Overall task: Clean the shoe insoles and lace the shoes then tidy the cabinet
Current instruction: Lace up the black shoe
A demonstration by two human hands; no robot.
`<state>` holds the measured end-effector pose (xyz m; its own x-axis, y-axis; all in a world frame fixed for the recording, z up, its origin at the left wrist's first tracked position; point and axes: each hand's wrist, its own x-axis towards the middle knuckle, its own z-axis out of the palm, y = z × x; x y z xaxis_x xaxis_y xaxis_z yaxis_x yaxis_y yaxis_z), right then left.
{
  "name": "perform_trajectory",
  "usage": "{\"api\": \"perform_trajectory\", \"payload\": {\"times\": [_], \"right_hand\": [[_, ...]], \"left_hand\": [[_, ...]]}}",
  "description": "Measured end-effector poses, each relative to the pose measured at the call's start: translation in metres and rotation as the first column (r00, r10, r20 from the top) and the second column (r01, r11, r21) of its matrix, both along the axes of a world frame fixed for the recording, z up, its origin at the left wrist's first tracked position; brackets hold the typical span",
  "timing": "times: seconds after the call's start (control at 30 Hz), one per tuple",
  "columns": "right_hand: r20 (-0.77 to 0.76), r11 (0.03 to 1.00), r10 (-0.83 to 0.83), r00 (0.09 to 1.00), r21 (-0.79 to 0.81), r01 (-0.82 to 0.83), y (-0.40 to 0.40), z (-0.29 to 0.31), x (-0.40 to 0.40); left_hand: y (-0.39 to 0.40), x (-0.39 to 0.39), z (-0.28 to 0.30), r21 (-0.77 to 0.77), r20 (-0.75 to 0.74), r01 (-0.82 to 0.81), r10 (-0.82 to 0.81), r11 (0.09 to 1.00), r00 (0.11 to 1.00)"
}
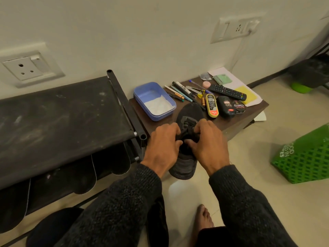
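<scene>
A black shoe (pixel 188 113) lies with its toe on the low brown cabinet (pixel 238 120) and its heel sticking out over the floor. My left hand (pixel 163 145) and my right hand (pixel 208 143) sit on either side of its opening, fingers curled and pinching the black lace (pixel 188 130) over the tongue. Several dark insoles (pixel 83 173) hang from the black shoe rack (pixel 58 114) on the left.
On the cabinet sit a blue box (pixel 140 92) holding white powder, pens (pixel 179 92), shoe polish containers (pixel 226 106), a remote (pixel 227 91) and papers (pixel 236 81). A green crate (pixel 302 157) stands on the floor at right. My bare foot (pixel 203 218) is below.
</scene>
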<state>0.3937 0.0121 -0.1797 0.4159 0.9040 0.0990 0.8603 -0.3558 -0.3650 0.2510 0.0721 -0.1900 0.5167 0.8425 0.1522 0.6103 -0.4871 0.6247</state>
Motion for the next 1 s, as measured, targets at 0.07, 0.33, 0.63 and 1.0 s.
{"api": "perform_trajectory", "payload": {"times": [0.07,0.33,0.63,1.0], "right_hand": [[-0.050,0.998,0.070,0.996,0.012,-0.069,-0.012,0.006,0.003],[-0.045,0.971,0.198,0.979,0.144,-0.190,-0.033,0.011,0.008],[-0.156,0.990,0.117,0.981,0.099,-0.102,-0.016,-0.001,0.004],[-0.092,0.920,0.390,0.916,0.007,-0.391,-0.023,0.014,0.010]], "left_hand": [[-0.002,0.002,-0.001,0.013,-0.003,-0.025,0.025,1.000,1.000],[-0.008,0.013,0.000,-0.031,-0.033,-0.113,0.112,0.993,0.993],[-0.013,-0.002,0.024,-0.119,-0.137,-0.034,0.018,0.992,0.990],[-0.015,-0.009,0.022,-0.189,0.089,0.098,-0.083,0.977,0.993]]}}
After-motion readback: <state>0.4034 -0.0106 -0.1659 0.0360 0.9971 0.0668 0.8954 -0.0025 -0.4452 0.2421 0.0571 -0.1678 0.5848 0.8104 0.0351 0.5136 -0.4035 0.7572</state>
